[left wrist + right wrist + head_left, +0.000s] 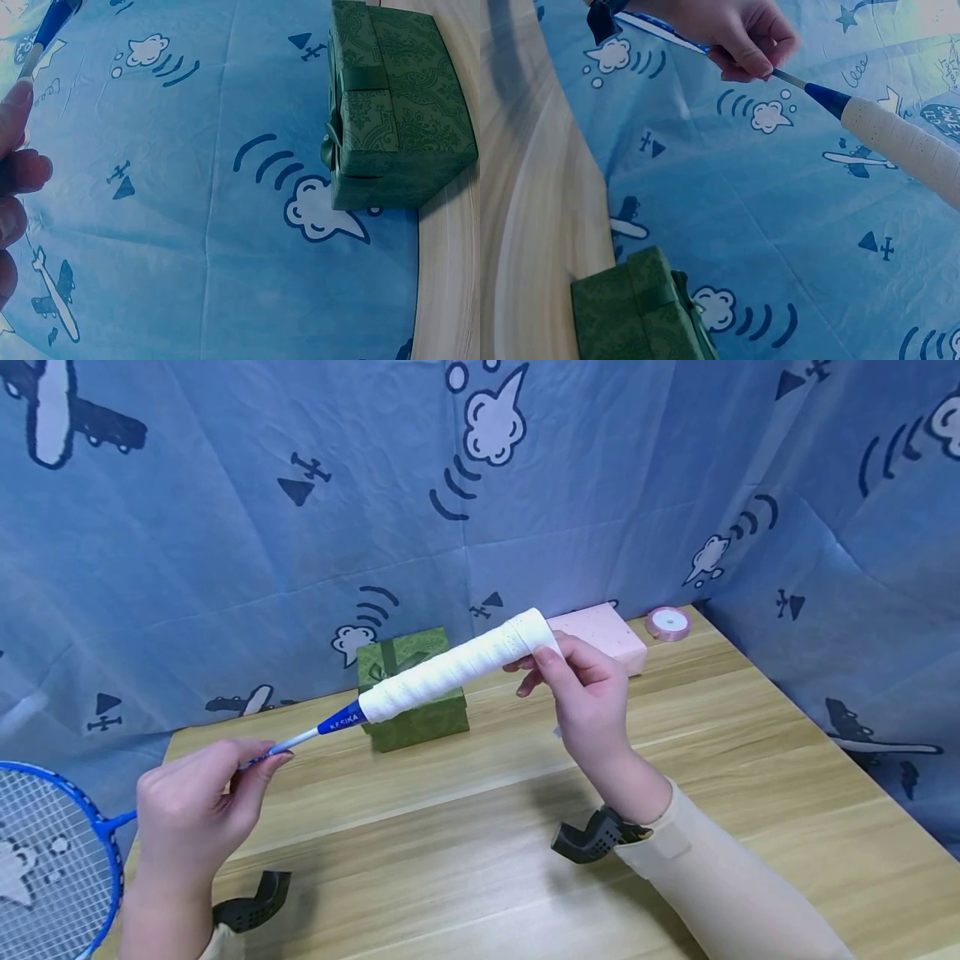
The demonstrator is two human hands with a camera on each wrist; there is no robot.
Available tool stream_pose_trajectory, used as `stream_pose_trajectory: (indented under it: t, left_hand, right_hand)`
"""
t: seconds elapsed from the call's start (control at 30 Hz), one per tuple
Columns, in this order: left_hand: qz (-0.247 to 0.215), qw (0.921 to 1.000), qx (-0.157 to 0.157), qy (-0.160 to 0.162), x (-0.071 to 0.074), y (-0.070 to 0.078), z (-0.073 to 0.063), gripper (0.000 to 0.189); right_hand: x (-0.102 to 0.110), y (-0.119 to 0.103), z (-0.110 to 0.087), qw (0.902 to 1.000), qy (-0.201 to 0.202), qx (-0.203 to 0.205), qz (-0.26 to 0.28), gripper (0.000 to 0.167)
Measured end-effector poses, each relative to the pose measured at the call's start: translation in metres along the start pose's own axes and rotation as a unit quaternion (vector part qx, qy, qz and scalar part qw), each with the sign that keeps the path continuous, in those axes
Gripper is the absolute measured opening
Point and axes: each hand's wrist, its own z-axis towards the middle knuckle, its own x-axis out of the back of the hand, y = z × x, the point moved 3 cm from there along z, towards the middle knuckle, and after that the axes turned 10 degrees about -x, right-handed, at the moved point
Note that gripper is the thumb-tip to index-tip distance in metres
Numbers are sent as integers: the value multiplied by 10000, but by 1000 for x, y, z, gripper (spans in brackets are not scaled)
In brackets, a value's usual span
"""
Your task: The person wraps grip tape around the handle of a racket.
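Note:
A blue badminton racket (345, 717) with a white wrapped handle is held slantwise above the table, its strung head at the lower left of the head view. My left hand (191, 793) pinches the thin shaft between thumb and fingers. At the handle's butt end, my right hand (596, 702) holds the white wrap, thumb on the near side; some of its fingers are hidden behind. The right wrist view shows the left hand (746, 37) on the shaft and the white handle (900, 139). Only the left fingertips (15, 112) appear in the left wrist view.
A green gift box (427, 727) with a ribbon bow stands behind the handle on the wooden table (420, 852). Farther right lie a pink box (611, 631) and a roll of pink ribbon (667, 623). A blue patterned curtain (375, 527) hangs behind.

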Motion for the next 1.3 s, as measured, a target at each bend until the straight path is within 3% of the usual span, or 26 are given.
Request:
stream_pose_trajectory:
  t: [0.23,0.6,0.7,0.8,0.97,1.13,1.3]
  left_hand:
    - [-9,9999,32,-164,0,1,-1,51]
    - [-154,9985,87,-514,0,2,1,51]
    - [-341,9986,77,-408,0,3,3,50]
    - [-501,9987,-5,-97,-1,4,5,49]
    - [-220,9993,-9,309,1,6,6,50]
    - [4,9989,2,459,3,5,5,50]
    - [-61,9993,-63,365,3,5,6,49]
  right_hand:
    - [1,2,0,9998,181,-70,-65,17]
    - [-1,-1,-2,9999,145,53,21,26]
    - [0,-1,-2,9997,217,46,-58,27]
    - [1,-1,-2,9995,276,82,-158,27]
    - [1,1,0,9997,136,163,-157,17]
    - [1,2,-1,9995,83,210,-236,23]
    - [2,2,-2,9985,288,108,-443,26]
